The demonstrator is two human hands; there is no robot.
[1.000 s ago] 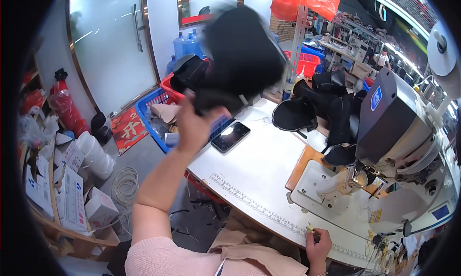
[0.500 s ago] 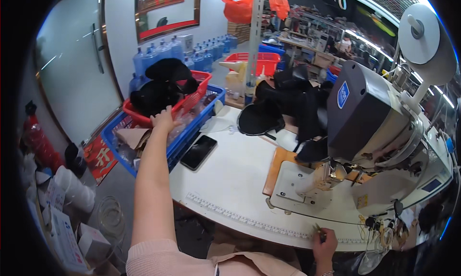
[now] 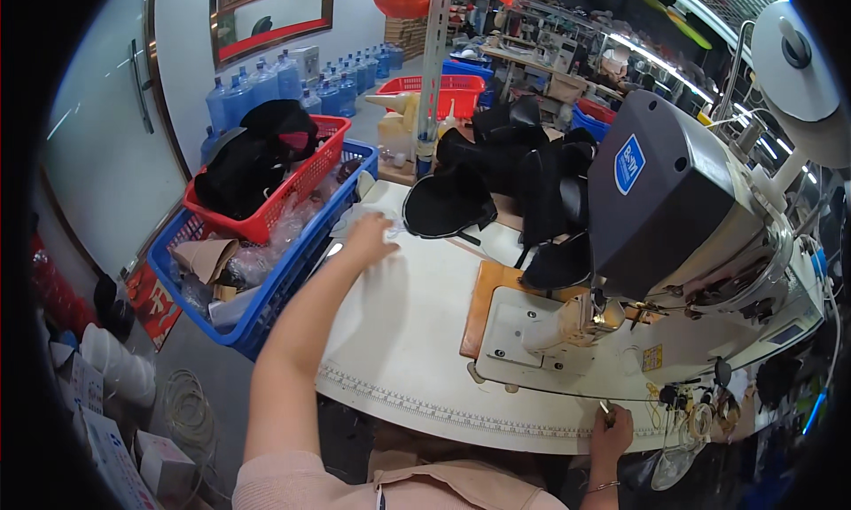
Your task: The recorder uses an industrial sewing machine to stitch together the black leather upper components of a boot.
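My left hand (image 3: 368, 241) reaches over the white tabletop, fingers apart and holding nothing I can see. Just beyond its fingertips lie some thin white scraps (image 3: 390, 229) and a rounded black fabric piece with a pale edge (image 3: 446, 204). My right hand (image 3: 612, 432) rests at the table's front edge, closed around what look like small thread snips (image 3: 606, 408), with only their tip showing. The sewing machine (image 3: 683, 200) stands to the right, a black piece (image 3: 558, 263) lying beside its metal plate (image 3: 523, 328). My left forearm covers most of the phone.
A red basket (image 3: 266, 219) of black pieces sits on a blue crate (image 3: 239, 328) of plastic bags and cardboard, left of the table. More black pieces (image 3: 541, 173) are heaped behind the machine. A metal post (image 3: 432, 75) rises at the table's back. Cords (image 3: 696, 412) hang front right.
My left hand has left the black pieces in the red basket and moved right, over the tabletop, with nothing visible in it. My right hand stays near the front edge. The view has shifted right.
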